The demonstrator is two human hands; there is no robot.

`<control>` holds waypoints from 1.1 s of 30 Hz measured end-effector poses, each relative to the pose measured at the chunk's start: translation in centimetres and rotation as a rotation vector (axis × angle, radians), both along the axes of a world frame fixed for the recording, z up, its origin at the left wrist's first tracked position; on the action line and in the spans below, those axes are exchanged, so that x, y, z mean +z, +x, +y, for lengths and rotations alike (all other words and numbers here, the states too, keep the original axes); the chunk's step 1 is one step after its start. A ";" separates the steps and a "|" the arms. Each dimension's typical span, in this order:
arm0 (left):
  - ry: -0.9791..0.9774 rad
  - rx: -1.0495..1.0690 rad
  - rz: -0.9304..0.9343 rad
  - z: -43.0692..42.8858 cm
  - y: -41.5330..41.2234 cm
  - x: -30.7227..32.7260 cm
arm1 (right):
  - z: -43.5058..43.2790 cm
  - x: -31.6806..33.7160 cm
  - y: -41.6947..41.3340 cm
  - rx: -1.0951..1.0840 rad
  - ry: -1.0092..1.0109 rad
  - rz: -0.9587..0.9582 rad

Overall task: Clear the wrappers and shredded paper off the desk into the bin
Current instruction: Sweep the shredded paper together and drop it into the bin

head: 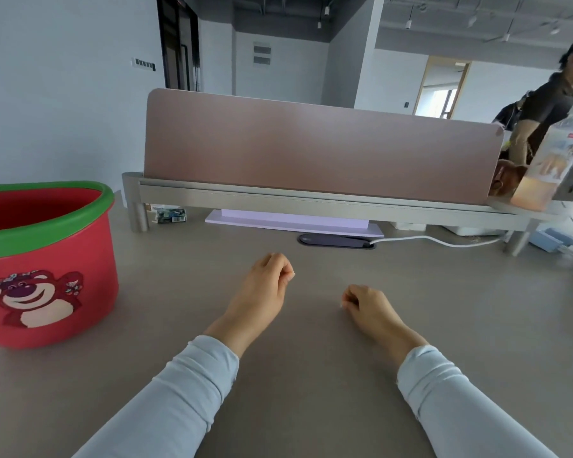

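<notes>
While both hands are curling loosely over the bench's near middle, no wrappers or shreds are showing.

Left hand (268,281) is pinching what may be a tiny white fleck; right hand (366,307) is lying half-clenched, contents unclear. Bench (311,375) is looking bare. Red bin (48,262), green-rimmed with a bear print, is standing upright at the left edge, nearer the left hand.

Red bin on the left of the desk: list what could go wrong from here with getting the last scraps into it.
1. The left hand seems to pinch only a tiny white scrap at its fingertips; it could slip out on the way to the red bin.
2. The right hand is the farther one from the bin, so anything it holds may drop onto the desk during the reach across.
</notes>
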State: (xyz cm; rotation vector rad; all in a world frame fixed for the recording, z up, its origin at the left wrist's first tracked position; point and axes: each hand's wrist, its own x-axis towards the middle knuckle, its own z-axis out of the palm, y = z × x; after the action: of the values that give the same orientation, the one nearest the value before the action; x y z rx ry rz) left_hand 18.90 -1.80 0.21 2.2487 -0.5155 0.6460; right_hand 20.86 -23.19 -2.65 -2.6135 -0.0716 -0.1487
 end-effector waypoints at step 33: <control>-0.047 0.416 -0.462 12.3 -4.1 10.4 | 20.1 14.9 -1.9 0.475 0.515 -0.519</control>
State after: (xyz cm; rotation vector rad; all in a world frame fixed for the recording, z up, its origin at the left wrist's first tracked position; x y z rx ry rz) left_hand 14.79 10.54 10.63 2.1758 -0.2394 1.3924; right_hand 18.98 -3.07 12.28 -1.9253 -0.7248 -0.5833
